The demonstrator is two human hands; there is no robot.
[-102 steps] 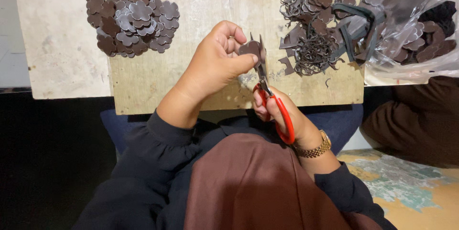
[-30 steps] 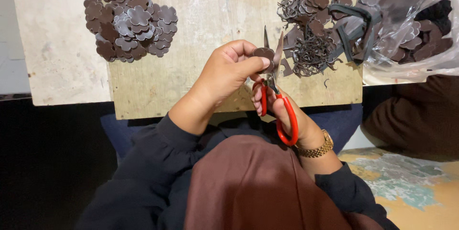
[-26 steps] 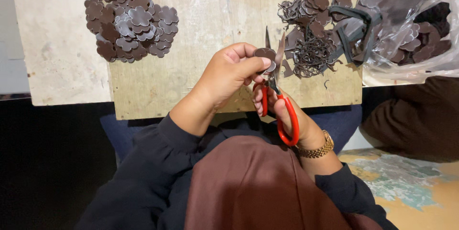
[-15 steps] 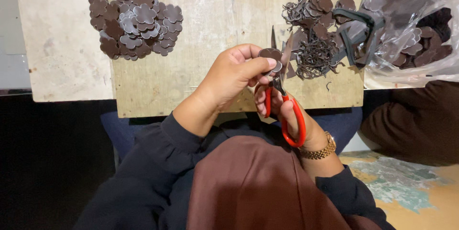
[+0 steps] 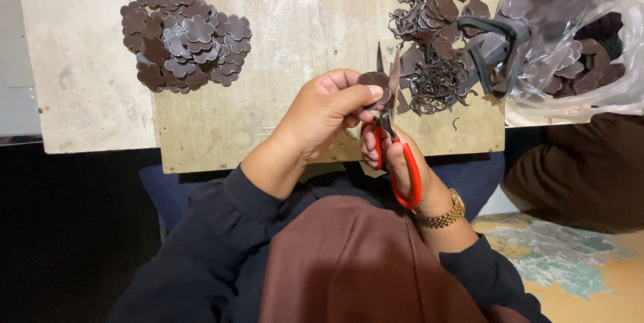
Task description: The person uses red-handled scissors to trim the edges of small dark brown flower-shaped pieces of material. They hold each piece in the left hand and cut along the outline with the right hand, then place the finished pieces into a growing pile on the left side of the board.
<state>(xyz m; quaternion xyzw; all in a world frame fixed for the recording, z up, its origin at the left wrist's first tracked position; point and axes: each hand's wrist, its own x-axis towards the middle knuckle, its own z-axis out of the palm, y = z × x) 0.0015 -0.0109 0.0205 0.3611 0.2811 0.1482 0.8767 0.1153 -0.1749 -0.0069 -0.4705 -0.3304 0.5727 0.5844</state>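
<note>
Small dark brown flower-shaped piece is sitting at scene centre, above the near edge of the wooden board, pinched between thumb and fingers of the left hand. Red-handled scissors are gripped in the right hand, fingers through the loops, blades now standing apart and pointing far; a second ago they were lower and angled differently, so trimming around the piece looks mid-cut, with the piece being turned between snips. Far left, a heap of finished flower shapes is lying unchanged. Far right, tangled offcuts are piling beside a clear plastic bag holding more pieces.
</note>
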